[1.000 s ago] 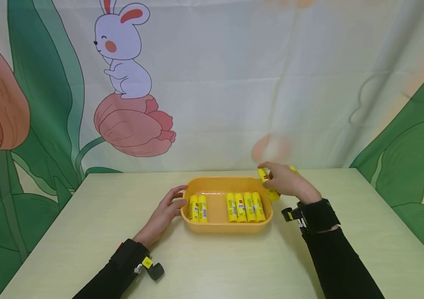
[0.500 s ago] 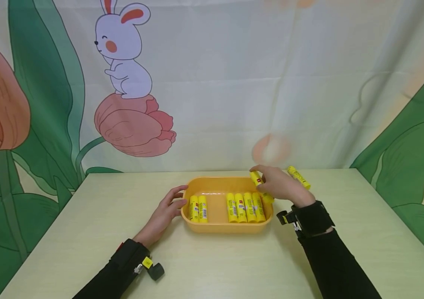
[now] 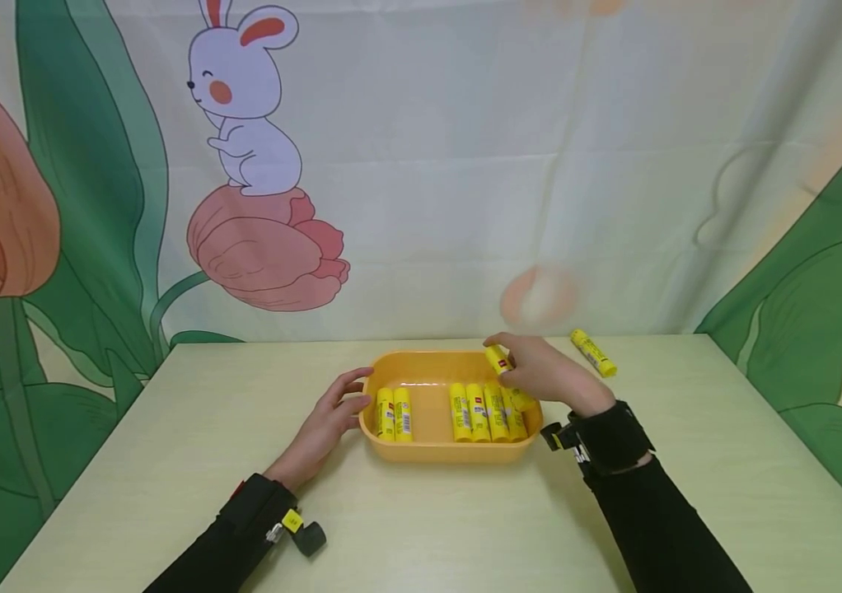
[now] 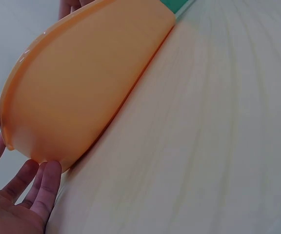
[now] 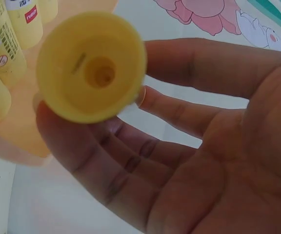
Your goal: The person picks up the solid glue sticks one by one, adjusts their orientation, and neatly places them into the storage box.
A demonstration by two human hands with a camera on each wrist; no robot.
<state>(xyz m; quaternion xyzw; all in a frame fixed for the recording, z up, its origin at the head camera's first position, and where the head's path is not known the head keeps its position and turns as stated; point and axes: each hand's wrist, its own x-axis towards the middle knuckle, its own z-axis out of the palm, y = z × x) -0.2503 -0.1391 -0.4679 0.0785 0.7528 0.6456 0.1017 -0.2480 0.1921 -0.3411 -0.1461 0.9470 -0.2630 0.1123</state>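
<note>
My right hand point(image 3: 543, 372) pinches a yellow glue stick point(image 3: 498, 359) over the right end of the orange-yellow tray point(image 3: 432, 453). In the right wrist view, the hollow round end of this glue stick point(image 5: 92, 68) faces the camera, between thumb and fingers. Several glue sticks point(image 3: 476, 412) stand in a row in the tray's right part, and two more glue sticks point(image 3: 395, 414) are at its left end. My left hand point(image 3: 328, 420) touches the tray's left end; in the left wrist view its fingertips point(image 4: 50, 175) rest against the outer wall.
One loose glue stick point(image 3: 594, 352) lies on the pale wooden table point(image 3: 421, 527) to the right, behind my right hand. A printed cloth point(image 3: 421, 206) with a rabbit and flowers hangs behind the table's back edge.
My right hand has moved left with the glue stick, from beside the tray's right rim to over its right end. The loose glue stick behind it has come into full view. My left hand stays put.
</note>
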